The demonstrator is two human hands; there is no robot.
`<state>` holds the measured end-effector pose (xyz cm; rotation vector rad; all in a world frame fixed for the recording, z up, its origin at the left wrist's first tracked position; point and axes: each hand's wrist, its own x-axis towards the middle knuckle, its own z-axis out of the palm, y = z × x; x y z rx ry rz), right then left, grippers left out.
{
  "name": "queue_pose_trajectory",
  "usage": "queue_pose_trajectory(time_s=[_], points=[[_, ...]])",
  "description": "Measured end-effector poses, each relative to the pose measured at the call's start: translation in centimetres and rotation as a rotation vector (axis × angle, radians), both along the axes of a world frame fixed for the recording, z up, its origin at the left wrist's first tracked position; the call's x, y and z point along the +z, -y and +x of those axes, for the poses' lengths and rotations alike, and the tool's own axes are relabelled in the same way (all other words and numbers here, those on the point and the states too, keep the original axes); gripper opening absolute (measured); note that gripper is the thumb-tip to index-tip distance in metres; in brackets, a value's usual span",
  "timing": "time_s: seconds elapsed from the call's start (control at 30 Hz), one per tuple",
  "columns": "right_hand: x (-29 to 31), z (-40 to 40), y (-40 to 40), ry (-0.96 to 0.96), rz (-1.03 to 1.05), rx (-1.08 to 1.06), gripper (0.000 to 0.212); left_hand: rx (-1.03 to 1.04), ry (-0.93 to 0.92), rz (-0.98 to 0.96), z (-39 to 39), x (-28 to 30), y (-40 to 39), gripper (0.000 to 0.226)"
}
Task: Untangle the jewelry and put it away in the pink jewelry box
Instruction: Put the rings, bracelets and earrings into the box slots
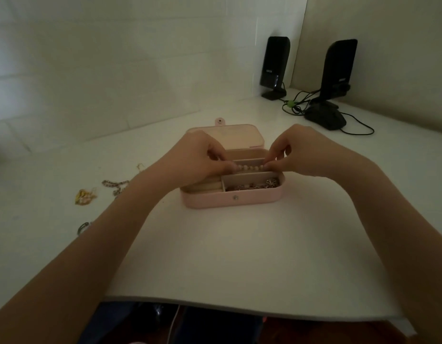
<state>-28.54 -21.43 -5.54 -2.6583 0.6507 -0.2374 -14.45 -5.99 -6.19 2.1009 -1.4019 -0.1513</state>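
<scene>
- Beads [249, 167] stretched taut between left hand [202, 160] and right hand [296, 152], both pinching an end, above open box [230, 198].
- Could snap if pulled harder.
- Could snag chains [252, 186] at box's 5 o'clock.

Seen from above: left hand [200, 157] and right hand [296, 150] pinching a bead strand [249, 167] taut over the open pink jewelry box [230, 198]. More jewelry [252, 186] inside its front compartment. Loose chains [115, 186] lying left on the white table [239, 256].

bare desk [227, 244] lies before the pink jewelry box [230, 198]; loose jewelry [115, 186] clutters the left, speakers [339, 70] the far right.
</scene>
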Motion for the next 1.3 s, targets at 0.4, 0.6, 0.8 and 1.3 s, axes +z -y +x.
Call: queue_pose_trajectory(time_s=[0.4,0.6,0.8,1.3], points=[[0.3,1.4,-0.8,0.170,-0.019,0.067,0.012,0.117,0.052,-0.074,5.4,-0.2,-1.9,0.018],[0.0,3.9,-2.8,-0.105,-0.054,0.267,0.023,0.123,0.082,-0.121,5.4,-1.5,-1.6,0.024],[-0.1,4.5,-2.1,-0.126,-0.068,0.292,0.017,0.054,0.096,-0.194,5.4,-2.1,-1.9,0.027],[0.6,5.0,-1.5,0.250,0.590,0.068,0.011,0.159,-0.056,-0.232,6.2,-0.9,-2.5,0.031]])
